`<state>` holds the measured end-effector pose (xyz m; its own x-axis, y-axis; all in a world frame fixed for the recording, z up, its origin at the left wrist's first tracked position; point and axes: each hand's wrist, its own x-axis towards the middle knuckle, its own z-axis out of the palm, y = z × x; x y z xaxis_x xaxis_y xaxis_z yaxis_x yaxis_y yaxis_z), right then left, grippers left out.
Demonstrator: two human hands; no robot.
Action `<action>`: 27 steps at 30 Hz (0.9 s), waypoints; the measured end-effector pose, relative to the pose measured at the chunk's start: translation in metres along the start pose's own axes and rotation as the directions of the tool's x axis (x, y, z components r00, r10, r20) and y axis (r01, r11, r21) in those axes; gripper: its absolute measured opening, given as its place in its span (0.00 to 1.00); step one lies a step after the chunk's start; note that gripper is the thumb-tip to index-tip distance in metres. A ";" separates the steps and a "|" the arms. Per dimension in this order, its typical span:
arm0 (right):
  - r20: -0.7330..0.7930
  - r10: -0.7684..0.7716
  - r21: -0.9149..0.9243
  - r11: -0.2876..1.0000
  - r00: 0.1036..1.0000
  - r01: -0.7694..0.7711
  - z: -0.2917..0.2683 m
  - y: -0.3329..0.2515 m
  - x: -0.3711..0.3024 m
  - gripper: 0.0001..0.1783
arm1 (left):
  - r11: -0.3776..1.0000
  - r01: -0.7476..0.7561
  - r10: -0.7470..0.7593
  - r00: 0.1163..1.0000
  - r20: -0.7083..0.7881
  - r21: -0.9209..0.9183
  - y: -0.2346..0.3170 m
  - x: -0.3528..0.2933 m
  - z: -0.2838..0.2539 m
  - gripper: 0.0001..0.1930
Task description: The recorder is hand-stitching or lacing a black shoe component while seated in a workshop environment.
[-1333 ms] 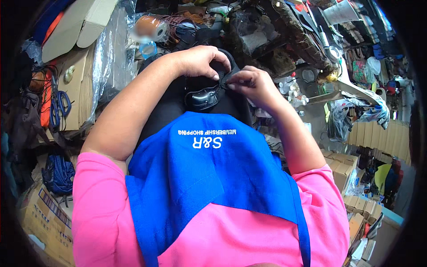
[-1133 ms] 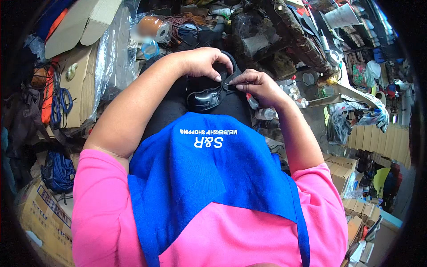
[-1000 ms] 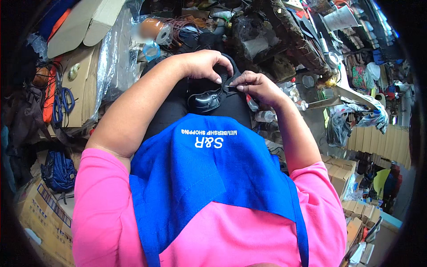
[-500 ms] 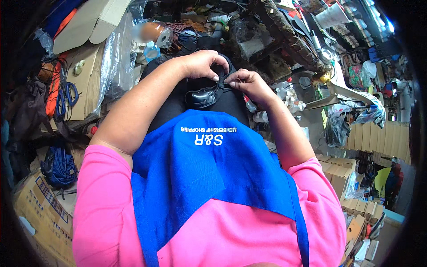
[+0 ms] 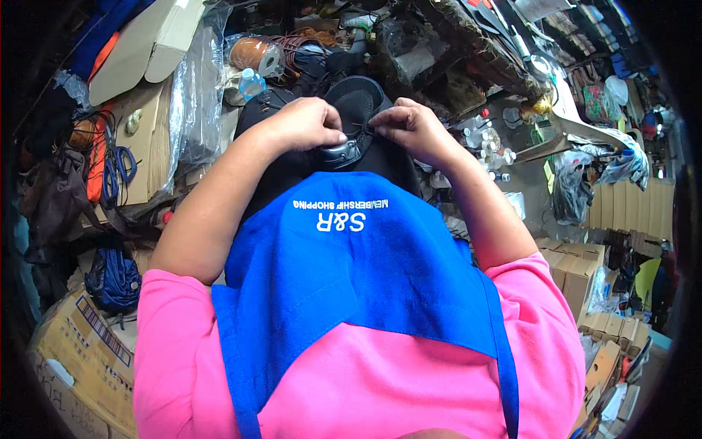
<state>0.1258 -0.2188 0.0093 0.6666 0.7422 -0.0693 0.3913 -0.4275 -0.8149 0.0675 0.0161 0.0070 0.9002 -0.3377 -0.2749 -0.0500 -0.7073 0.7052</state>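
Observation:
A black shoe (image 5: 341,155) lies on my lap just beyond the blue apron (image 5: 329,241), its rounded opening facing up. My left hand (image 5: 307,126) is closed on the shoe's left edge, thumb pressing near its shiny black end. On the other side, my right hand (image 5: 415,128) is pinched close to the shoe's right edge. Dark thread-like strands show between the two hands, by the right fingertips. What the right fingers pinch is too small to make out. The fingers of my left hand partly cover the shoe.
Beyond my knees are an orange spool (image 5: 256,55), a plastic bottle (image 5: 251,84) and tangled cords. Flattened cardboard (image 5: 150,139) and blue-handled scissors (image 5: 121,167) lie left. Several small bottles (image 5: 486,143) stand right, near a hanging dark plastic bag (image 5: 572,192).
My left hand has come down and left onto the shoe's edge. My right hand has shifted slightly, and the thin pale piece at its fingertips no longer shows. More of the shoe's far opening shows.

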 end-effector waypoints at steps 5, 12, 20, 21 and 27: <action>-0.041 -0.080 -0.266 0.962 0.996 0.066 0.009 -0.016 -0.011 0.14 | 0.950 -0.077 0.091 0.995 0.033 -0.304 -0.015 -0.001 -0.005 0.09; -0.135 -0.186 -0.509 0.856 0.973 0.093 0.030 -0.012 -0.030 0.17 | 0.925 0.251 -0.265 0.964 -0.013 -0.286 -0.068 -0.041 -0.087 0.06; -0.124 -0.182 -0.683 0.729 0.975 0.049 0.040 -0.017 -0.031 0.19 | 0.987 -0.042 0.107 0.896 -0.432 0.158 -0.015 -0.045 -0.029 0.25; -0.117 -0.187 -0.683 0.728 0.975 0.058 0.040 -0.019 -0.031 0.19 | 0.968 -0.138 0.223 0.857 -0.465 0.211 -0.005 -0.047 -0.013 0.17; -0.112 -0.112 -0.612 0.790 0.987 0.020 0.030 -0.018 -0.031 0.18 | 0.977 -0.113 0.197 0.814 -0.547 0.184 -0.005 -0.036 0.030 0.07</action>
<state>0.0793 -0.2183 0.0092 0.6854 0.7229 0.0874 0.7113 -0.6389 -0.2930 0.0228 0.0129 -0.0061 0.9593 -0.0745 0.2724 -0.2298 -0.7665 0.5997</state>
